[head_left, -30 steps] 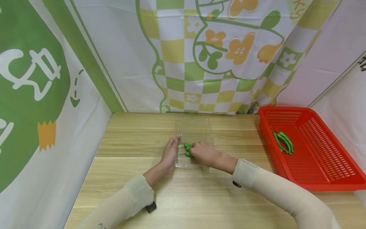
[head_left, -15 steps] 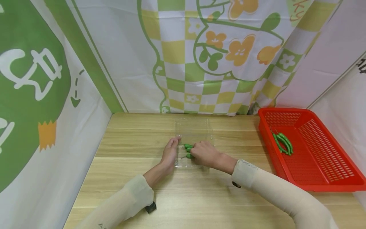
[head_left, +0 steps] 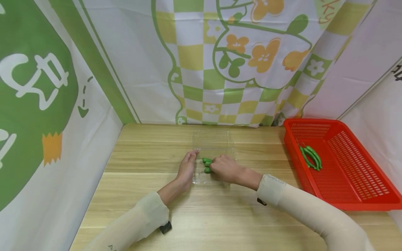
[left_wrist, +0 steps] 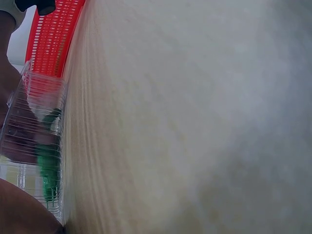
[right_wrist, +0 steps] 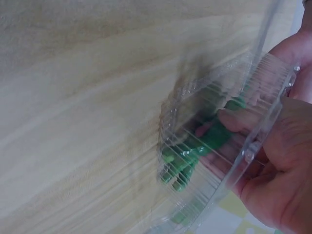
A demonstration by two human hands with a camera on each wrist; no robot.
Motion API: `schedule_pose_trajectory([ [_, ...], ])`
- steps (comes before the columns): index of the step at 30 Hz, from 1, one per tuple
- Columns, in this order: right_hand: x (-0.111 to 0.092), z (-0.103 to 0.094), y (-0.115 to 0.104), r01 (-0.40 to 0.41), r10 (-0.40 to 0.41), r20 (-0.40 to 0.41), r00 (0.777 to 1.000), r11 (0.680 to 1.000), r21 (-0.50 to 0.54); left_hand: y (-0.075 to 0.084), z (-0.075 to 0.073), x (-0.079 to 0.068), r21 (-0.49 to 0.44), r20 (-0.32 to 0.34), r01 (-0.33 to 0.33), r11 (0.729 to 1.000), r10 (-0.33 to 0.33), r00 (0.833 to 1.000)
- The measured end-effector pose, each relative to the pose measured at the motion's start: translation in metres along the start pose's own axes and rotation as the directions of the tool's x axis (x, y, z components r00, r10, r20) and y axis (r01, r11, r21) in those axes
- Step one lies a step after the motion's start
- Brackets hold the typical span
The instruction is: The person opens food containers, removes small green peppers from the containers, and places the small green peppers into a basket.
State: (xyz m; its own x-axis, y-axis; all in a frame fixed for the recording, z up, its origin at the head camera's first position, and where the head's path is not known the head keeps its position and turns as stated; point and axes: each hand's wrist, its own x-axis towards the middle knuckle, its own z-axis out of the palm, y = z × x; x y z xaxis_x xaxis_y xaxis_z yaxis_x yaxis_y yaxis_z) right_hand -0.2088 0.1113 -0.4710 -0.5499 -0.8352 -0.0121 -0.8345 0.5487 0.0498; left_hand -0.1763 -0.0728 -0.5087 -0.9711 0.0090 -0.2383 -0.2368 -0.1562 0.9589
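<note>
A clear plastic clamshell box (head_left: 211, 138) lies on the wooden table, its lid folded back toward the curtain. My left hand (head_left: 186, 170) holds the box's left side, thumb at the rim near the hinge. Inside the box's base, my right hand (head_left: 226, 169) has its fingers curled round several green chili peppers (head_left: 207, 164). Their stem ends point left, past the knuckles, and the rest is hidden under the hand. Through the ribbed wall in the right wrist view, my fingers show against the peppers (right_wrist: 183, 163), close over the base.
To the right stands a red plastic basket (head_left: 342, 174) with slotted walls, and several green chilies (head_left: 311, 157) lie at its left side. A checked, flowered curtain (head_left: 226, 90) hangs behind the wooden table (head_left: 150, 150). A printed panel (head_left: 34, 90) rises on the left.
My right hand has shifted very slightly to the right, and the pepper ends under it have moved a little with it. My left hand and the box stay in place.
</note>
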Motion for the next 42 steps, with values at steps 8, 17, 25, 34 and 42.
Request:
schedule_pose_trajectory([
  [8, -0.002, -0.012, 0.008, -0.032, 0.032, 0.001, 0.999, 0.990, 0.134, -0.001, -0.001, 0.001, 0.015, 0.017, 0.008, 1.000, -0.009, 1.000],
  [17, -0.006, -0.023, 0.018, -0.057, 0.077, -0.087, 0.993, 0.975, 0.213, 0.000, -0.001, -0.001, 0.014, 0.016, 0.007, 1.000, -0.007, 1.000],
  [25, -0.016, -0.038, 0.024, -0.073, 0.117, -0.151, 0.982, 0.960, 0.270, -0.001, 0.000, 0.001, -0.009, 0.010, -0.004, 1.000, 0.004, 1.000],
  [34, -0.029, -0.051, 0.037, -0.108, 0.166, -0.175, 0.970, 0.949, 0.297, -0.001, -0.001, 0.001, -0.011, 0.024, -0.001, 1.000, 0.001, 1.000],
  [42, -0.041, -0.066, 0.052, -0.137, 0.194, -0.192, 0.962, 0.952, 0.274, 0.000, -0.001, -0.001, -0.019, 0.022, 0.003, 1.000, -0.002, 1.000],
])
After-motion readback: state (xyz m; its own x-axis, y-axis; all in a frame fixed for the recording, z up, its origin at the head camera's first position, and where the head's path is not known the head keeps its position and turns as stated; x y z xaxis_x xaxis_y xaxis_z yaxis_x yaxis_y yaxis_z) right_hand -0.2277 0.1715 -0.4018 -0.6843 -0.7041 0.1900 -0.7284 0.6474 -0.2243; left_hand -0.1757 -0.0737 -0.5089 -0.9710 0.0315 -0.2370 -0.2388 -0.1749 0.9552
